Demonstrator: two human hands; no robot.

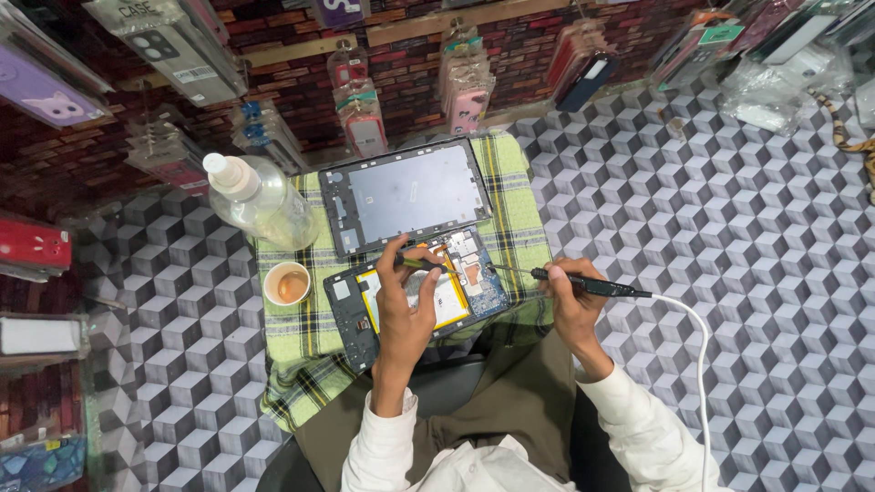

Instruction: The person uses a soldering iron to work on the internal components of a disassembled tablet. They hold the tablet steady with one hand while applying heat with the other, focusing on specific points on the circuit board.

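My left hand rests over the opened tablet body with its yellow battery and blue circuit board, and its fingers are pinched together on a thin dark tweezer-like tool with a green grip whose tip lies over the board near the top edge. My right hand sits just off the right side of that tablet, fingers wrapped tight round a slim black soldering pen that points left toward the board; a white cable runs from its back end down past my sleeve.

The open tablet lies on a green and yellow checked cloth spread over a small table, right in front of my lap. Just beyond it, touching or nearly so, lies the detached grey tablet screen frame, face down. To the left of the tablet stands a small round white cup holding brownish paste, and behind that, at the cloth's far left corner, a clear plastic bottle with a white cap lies tilted.
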